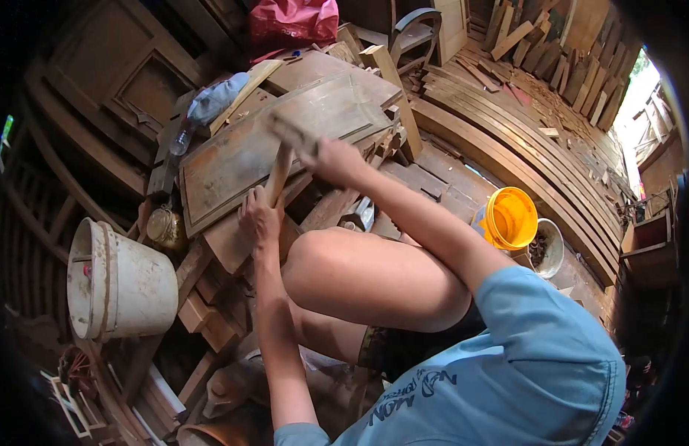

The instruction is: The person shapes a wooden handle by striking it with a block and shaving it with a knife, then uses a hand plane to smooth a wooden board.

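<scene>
My left hand [259, 216] is wrapped around the lower end of a narrow wooden strip [279, 175], which stands tilted over a framed wooden panel [225, 175]. At the upper end of that strip, my right hand [337, 162] is closed on a short grey-brown bar [288, 134]. Motion smears the bar, and I cannot tell what kind of tool it is. It overlaps the strip's top in this view. The panel lies flat on a low wooden bench, in front of my raised knee.
A dirty white bucket [136, 286] lies tipped at left, near a glass jar [166, 226]. A plastic bottle [182, 139], blue cloth [216, 98] and pink bag [294, 24] sit beyond the panel. At right are a yellow bucket [511, 217], a white pail [550, 249] and long stacked planks [508, 156].
</scene>
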The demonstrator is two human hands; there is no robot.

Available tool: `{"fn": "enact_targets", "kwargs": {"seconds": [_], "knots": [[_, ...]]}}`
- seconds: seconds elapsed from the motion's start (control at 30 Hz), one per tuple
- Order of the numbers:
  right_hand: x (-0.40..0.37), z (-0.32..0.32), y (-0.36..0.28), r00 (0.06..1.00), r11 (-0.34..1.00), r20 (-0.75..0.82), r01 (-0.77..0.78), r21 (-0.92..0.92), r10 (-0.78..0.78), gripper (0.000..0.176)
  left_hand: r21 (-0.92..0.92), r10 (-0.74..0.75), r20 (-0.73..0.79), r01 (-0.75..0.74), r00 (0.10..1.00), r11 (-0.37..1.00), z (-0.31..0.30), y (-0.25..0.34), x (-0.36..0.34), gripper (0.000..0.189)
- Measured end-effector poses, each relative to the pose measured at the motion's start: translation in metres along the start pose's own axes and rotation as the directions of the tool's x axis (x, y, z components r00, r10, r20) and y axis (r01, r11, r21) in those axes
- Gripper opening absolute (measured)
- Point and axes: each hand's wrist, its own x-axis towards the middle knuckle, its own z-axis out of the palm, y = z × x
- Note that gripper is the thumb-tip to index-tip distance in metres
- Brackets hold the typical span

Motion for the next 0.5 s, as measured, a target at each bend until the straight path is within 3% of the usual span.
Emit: {"fn": "enact_targets", "kwargs": {"seconds": [0.13, 0.17, 0.2, 0.3, 0.37, 0.4, 0.43, 0.47, 0.5], "knots": [[-0.03, 0.023, 0.004, 0.995, 0.986, -0.016, 0.095, -0.136, -0.098, 0.069, 0.011, 0.036, -0.02, -0.035, 0.999, 0.999, -0.004, 0.001, 0.006, 0.035], [-0.05, 0.026, 0.011, 0.966, 0.961, 0.148, 0.234, -0.146, -0.212, 0.069, 0.001, 0.039, 0.026, -0.039, 0.999, 0.999, -0.005, 0.0, 0.006, 0.037], [-0.055, 0.028, 0.017, 0.955, 0.938, 0.094, 0.294, -0.183, -0.281, 0.067, -0.006, 0.035, 0.087, -0.034, 0.996, 0.999, -0.006, -0.002, 0.0, 0.039], [0.005, 0.007, -0.001, 0.999, 0.995, -0.015, 0.041, -0.09, -0.043, 0.063, -0.039, -0.036, 0.073, 0.039, 0.997, 0.998, -0.005, 0.002, 0.001, 0.037], [0.006, 0.003, -0.01, 0.997, 1.0, 0.079, -0.013, -0.001, 0.013, 0.063, -0.023, -0.022, 0.097, 0.024, 0.995, 0.999, -0.006, -0.002, -0.001, 0.038], [-0.009, 0.006, -0.011, 0.99, 0.999, 0.137, -0.043, 0.011, 0.041, 0.064, -0.004, 0.01, 0.035, -0.01, 0.999, 1.0, -0.003, -0.003, -0.001, 0.037], [-0.028, 0.03, 0.005, 0.992, 0.976, 0.013, 0.126, -0.179, -0.126, 0.067, 0.01, 0.033, -0.034, -0.033, 0.999, 0.999, 0.001, -0.001, 0.002, 0.036], [-0.047, 0.026, 0.009, 0.952, 0.964, 0.248, 0.222, -0.148, -0.181, 0.069, 0.001, 0.035, -0.044, -0.035, 0.998, 0.999, 0.002, 0.002, 0.008, 0.036], [-0.042, 0.023, 0.01, 0.962, 0.96, 0.2, 0.22, -0.172, -0.184, 0.068, -0.002, 0.012, -0.033, -0.012, 0.999, 1.0, 0.001, 0.001, 0.008, 0.035]]}}
